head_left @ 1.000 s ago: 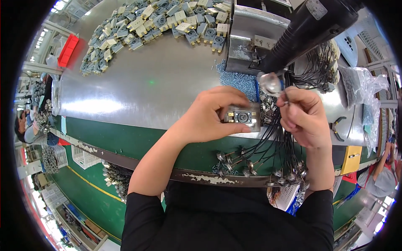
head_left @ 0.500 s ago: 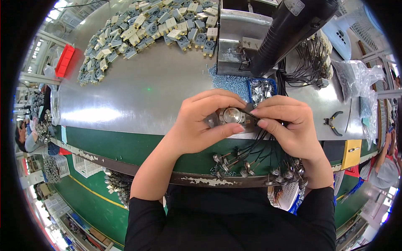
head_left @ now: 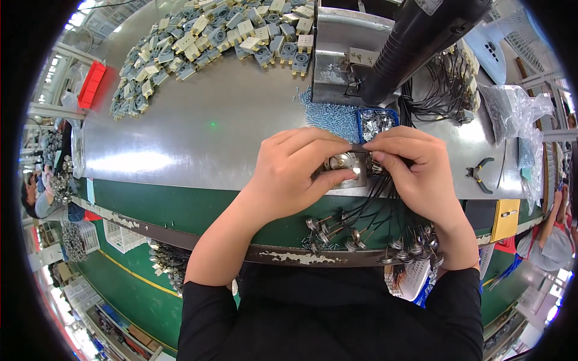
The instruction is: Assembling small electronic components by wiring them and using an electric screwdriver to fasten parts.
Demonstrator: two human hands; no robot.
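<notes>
Over the near part of the metal bench, my left hand (head_left: 295, 171) curls its fingers and thumb around a small part with a round metal cap (head_left: 342, 161). My right hand (head_left: 415, 167) pinches the other end of that part between thumb and fingers. A dark edge (head_left: 359, 147) runs between the fingertips of both hands. Much of the part is hidden behind the fingers, so its exact kind does not show. Below my right hand, black wires (head_left: 376, 192) lead down to several round metal caps (head_left: 355, 242) near the bench edge.
Beyond my hands lie blue-grey screws (head_left: 331, 119) and a blue tray (head_left: 395, 120) of small metal pieces. A black powered tool (head_left: 400, 54) leans over a metal fixture (head_left: 343, 36). Grey-and-cream blocks (head_left: 223, 36) pile up at far left. Pliers (head_left: 475, 175) lie right.
The held part has been tilted: its round cap faced up more openly before, and now a dark edge shows along its far side. My right fingertips have shifted slightly away from me.
</notes>
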